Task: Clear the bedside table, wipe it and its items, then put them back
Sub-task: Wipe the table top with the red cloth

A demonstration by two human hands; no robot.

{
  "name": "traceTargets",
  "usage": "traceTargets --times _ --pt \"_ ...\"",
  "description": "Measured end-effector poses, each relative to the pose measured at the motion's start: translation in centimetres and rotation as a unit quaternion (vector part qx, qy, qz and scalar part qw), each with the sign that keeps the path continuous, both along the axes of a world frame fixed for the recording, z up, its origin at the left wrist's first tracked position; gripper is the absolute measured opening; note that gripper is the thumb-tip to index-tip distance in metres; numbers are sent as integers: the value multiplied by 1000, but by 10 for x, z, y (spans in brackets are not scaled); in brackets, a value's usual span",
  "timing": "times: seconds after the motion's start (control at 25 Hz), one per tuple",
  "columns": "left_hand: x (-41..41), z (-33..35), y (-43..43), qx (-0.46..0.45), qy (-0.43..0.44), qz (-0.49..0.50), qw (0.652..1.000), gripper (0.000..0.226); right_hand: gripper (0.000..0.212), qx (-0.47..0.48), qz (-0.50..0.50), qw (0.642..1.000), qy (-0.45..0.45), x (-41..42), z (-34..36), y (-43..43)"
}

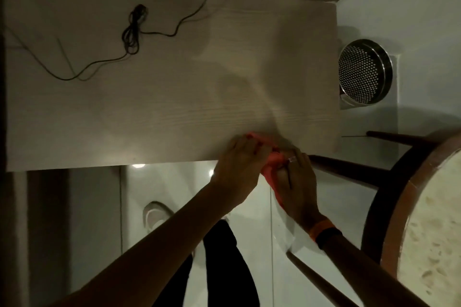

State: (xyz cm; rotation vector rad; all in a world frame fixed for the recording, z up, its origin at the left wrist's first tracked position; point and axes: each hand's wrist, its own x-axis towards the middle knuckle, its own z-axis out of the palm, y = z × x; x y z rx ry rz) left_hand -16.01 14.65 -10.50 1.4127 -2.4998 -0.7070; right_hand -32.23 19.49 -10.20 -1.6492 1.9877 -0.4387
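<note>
A pale wood-grain table top (159, 107) fills the upper part of the view. At its front edge, right of centre, both of my hands hold a red cloth (270, 168). My left hand (239, 169) lies over the cloth's left part with fingers curled on it at the table edge. My right hand (296, 182), with a ring and an orange wristband, grips the cloth's lower part just off the edge. Most of the cloth is hidden under the hands.
A black cable (134, 30) with a coiled bundle lies on the back left of the table. A perforated metal bin (364, 72) stands on the floor right of the table. A dark wooden chair (411, 207) with a pale seat stands at the right.
</note>
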Motion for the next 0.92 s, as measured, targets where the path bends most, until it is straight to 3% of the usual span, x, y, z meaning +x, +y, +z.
traceTargets --times 0.08,0.12,0.16,0.24,0.28,0.36,0.44,0.48,0.56,0.68,0.76,0.92 --pt "47 27 -15 165 69 56 982 29 31 70 10 989 -131 22 10 -28" --pt "72 39 -29 260 111 92 955 23 27 135 18 967 -215 35 19 -47" --pt "96 46 -44 345 152 122 918 21 26 215 24 925 -311 45 21 -68" --pt "138 47 -70 400 190 209 872 15 33 350 11 837 -420 64 26 -113" --pt "155 44 -79 404 175 241 865 11 39 378 -3 837 -395 69 26 -134" --pt "186 34 -81 332 47 279 900 39 34 312 -38 914 -256 78 23 -162" --pt "203 28 -72 149 -50 301 941 42 24 112 -40 986 -121 82 23 -166" --pt "205 29 -67 48 -69 286 955 43 26 13 5 998 -65 86 20 -159" --pt "204 24 -54 -59 -52 215 973 49 34 -84 137 987 25 104 15 -132" --pt "189 -4 -26 -26 -92 84 992 70 51 -52 322 932 155 136 -4 -90" --pt "184 -23 -9 -1 -135 42 990 81 54 -27 327 918 223 143 -15 -69" --pt "190 -40 2 -46 -155 -39 986 75 53 -10 242 935 260 144 -17 -22"
